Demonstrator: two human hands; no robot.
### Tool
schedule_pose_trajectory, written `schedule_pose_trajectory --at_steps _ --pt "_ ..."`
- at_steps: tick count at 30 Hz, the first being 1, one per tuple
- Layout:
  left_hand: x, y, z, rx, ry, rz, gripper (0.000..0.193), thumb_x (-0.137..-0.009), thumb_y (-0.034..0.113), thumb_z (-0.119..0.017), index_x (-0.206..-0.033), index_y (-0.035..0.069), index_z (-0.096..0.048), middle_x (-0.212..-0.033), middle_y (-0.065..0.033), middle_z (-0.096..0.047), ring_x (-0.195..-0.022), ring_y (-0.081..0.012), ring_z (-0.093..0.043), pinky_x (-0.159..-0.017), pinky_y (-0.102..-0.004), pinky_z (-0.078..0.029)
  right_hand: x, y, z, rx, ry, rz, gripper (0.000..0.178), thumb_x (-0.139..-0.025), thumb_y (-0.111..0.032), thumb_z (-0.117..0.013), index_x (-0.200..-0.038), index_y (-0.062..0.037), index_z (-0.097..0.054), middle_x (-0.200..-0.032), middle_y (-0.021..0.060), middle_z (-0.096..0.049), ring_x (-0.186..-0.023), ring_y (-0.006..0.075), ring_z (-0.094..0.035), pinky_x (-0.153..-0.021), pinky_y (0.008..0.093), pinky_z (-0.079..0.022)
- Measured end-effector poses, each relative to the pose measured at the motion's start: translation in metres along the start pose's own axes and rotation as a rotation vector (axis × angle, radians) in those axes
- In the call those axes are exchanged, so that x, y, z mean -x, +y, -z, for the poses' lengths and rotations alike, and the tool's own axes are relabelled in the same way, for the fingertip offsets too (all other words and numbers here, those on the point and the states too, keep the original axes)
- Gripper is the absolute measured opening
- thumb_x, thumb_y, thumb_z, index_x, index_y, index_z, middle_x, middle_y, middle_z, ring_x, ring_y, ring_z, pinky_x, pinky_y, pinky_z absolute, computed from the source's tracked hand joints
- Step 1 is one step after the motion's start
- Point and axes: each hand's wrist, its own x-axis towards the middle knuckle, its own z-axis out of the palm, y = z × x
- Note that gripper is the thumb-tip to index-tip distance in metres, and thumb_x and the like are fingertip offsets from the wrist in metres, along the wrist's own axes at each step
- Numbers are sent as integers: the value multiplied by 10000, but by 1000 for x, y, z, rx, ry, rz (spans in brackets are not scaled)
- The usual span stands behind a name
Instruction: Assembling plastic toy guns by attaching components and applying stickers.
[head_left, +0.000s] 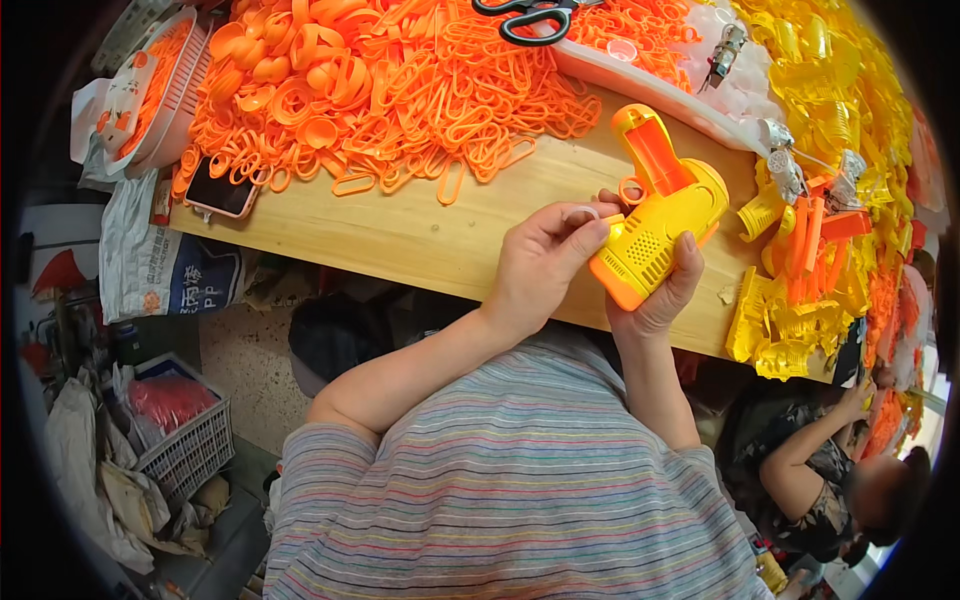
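Observation:
My right hand is wrapped round the lower end of a yellow and orange plastic toy body, tilted above the table's front edge. The body has a grid of small holes, and a long orange trough stands up from its far end. Close against its left side is my left hand, thumb and fingers pinched together at a small pale ring. I cannot tell whether the ring touches the body. An orange ring shows just beyond the left fingertips.
Orange loops and cups are heaped across the wooden table. Yellow parts pile up at the right, beside a tray of pale pieces. Black-handled scissors lie at the back, a phone at the left. Another person sits at lower right.

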Motion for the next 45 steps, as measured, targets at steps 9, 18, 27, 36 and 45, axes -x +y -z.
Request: schedule_pose_trajectory --at_steps 9,18,27,36,45 --pt "13 -16 -6 -527 -196 -546 787 -832 119 -742 -1427 -3 -243 -1405 -139 -375 -1301 -242 -400 -1113 -380 -300 -1 -2 -5 -112 16 -8 648 -854 -431 -564 -1317 -5 -405 -1147 174 -573 -1104 347 -578 -941 451 -499" --pt "4 -22 -6 -507 -210 -565 764 -874 212 -708 -1436 2 -234 -1410 -138 -349 -1319 -240 -371 -1103 -393 -303 -10 -8 -13 71 47 104 588 -868 -394 -535 -1282 10 -436 -1130 163 -579 -1058 333 -600 -899 442 -514" --pt "-22 54 1 -348 12 -290 438 -935 197 -582 -1316 -4 -506 -1195 -86 -616 -1151 -163 -540 -975 -331 -424 7 -5 11 345 -148 87 721 -780 -295 -685 -1364 -6 -376 -1212 174 -560 -1060 303 -612 -881 437 -528" --pt "-21 53 -5 -329 -159 -150 235 -853 33 -558 -1062 -27 -648 -991 -75 -680 -900 -130 -634 -827 -280 -504 20 -3 21 539 -286 192 632 -690 -34 -731 -1257 11 -455 -1111 142 -612 -1002 248 -635 -880 373 -506" --pt "-21 53 1 -338 -193 -136 204 -856 17 -532 -1026 -24 -638 -930 -53 -668 -863 -115 -620 -770 -265 -495 22 5 42 1004 -358 416 686 -619 -46 -745 -1233 0 -442 -1095 147 -599 -946 259 -630 -871 363 -493"
